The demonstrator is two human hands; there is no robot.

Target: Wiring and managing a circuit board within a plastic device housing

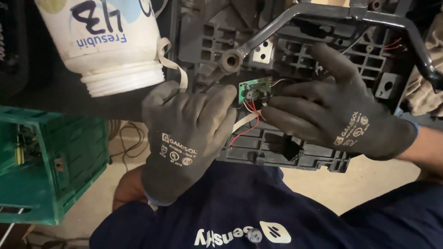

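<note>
Small green circuit board (254,89) seated near the middle of the grey ribbed plastic housing (304,60), red wires (249,121) trailing toward its lower edge. Left hand (184,138) half-curled, fingertips braced against the board's left side; right hand (339,113) pinching narrowly at the wires beside the board. Advisable: steady housing, gentle pull near the solder joints, no strain on wires.

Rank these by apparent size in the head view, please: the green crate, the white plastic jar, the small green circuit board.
1. White plastic jar and green crate: similar, both cut off by the frame, so unranked.
2. Small green circuit board: clearly smallest.
</note>
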